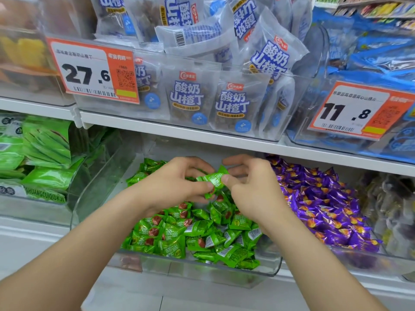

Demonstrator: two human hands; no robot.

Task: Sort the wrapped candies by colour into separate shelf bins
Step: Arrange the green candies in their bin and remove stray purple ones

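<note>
A green wrapped candy is held between both hands above the clear bin of green candies. My left hand pinches its left end with thumb and fingers. My right hand pinches its right end, thumb on top. To the right lies a bin of purple wrapped candies. Part of the green pile is hidden under my hands.
On the upper shelf, clear bins hold pale blue-white snack packets and blue packets, with orange price tags on the fronts. Green packets fill the bin at lower left. The white shelf edge hangs just above my hands.
</note>
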